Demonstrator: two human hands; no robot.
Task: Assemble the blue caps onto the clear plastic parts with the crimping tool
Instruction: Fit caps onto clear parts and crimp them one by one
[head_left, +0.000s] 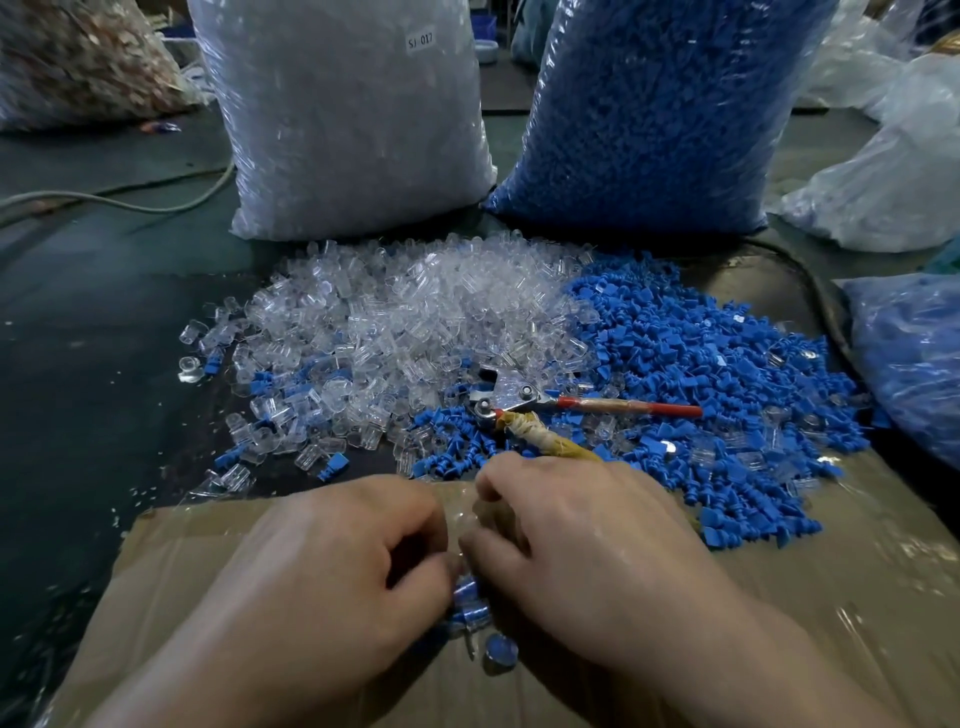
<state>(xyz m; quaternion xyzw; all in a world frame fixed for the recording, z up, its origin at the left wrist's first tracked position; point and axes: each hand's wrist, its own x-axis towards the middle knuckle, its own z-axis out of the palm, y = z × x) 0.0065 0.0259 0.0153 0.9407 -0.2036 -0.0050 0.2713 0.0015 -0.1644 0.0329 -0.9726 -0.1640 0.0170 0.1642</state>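
A heap of clear plastic parts lies in the middle of the table, with a heap of blue caps to its right. The crimping tool rests between the heaps, one handle red, the other wrapped in yellowish tape. My left hand and my right hand meet over a flat cardboard sheet, fingers curled together around a small clear part. The taped handle runs under my right hand. Below the hands lie a few assembled pieces with blue caps.
Behind the heaps stand a large bag of clear parts and a large bag of blue caps. Another bag of blue pieces lies at the right edge. Crumpled clear bags sit at the back right, and a cable crosses the dark table at the left.
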